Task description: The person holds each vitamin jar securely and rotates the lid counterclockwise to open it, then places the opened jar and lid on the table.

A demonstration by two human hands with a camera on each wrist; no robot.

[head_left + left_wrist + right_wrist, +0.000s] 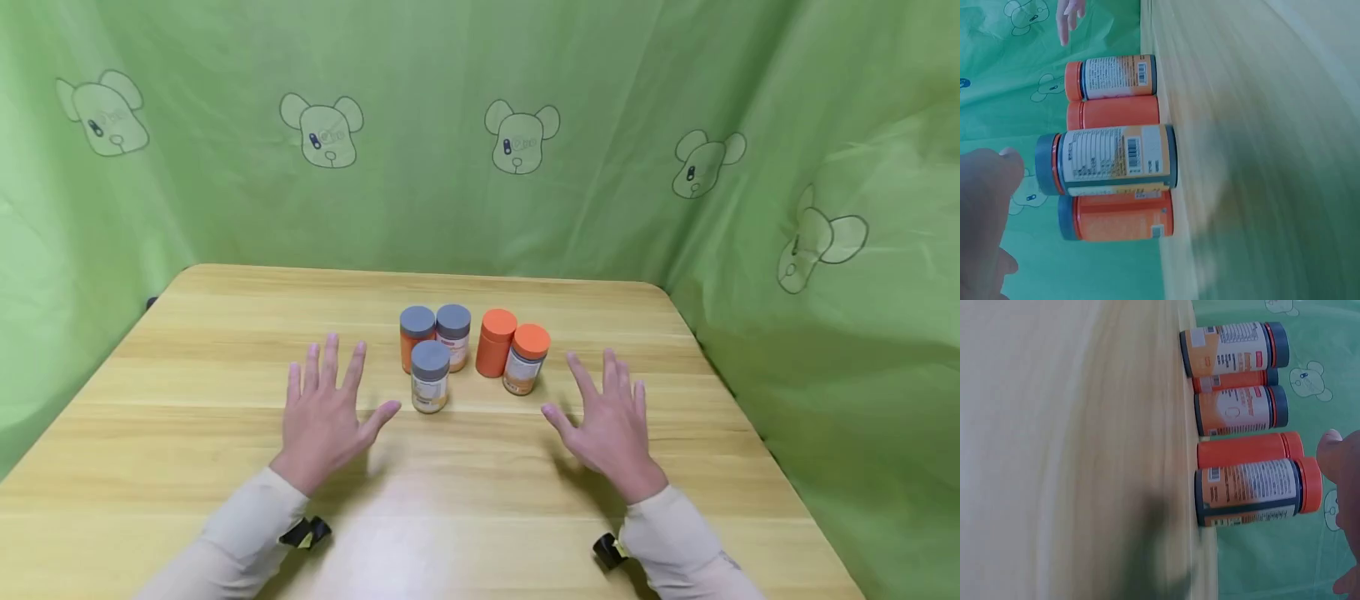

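My left hand (322,421) hovers over the table with its fingers straight and spread, left of a group of small bottles. To their right my right hand (611,421) is held the same way, also holding nothing. Nearest the left thumb stands a grey-capped bottle with a white label (431,383). Behind it are an orange bottle with a grey cap (417,329) and another grey-capped labelled bottle (453,333). An all-orange bottle (495,346) and an orange-capped labelled bottle (527,362) stand upright together, the latter closest to the right hand.
The light wooden table (187,400) is bordered at the back and sides by a green curtain (420,217) printed with bear heads. Black wrist devices show below each sleeve (247,525).
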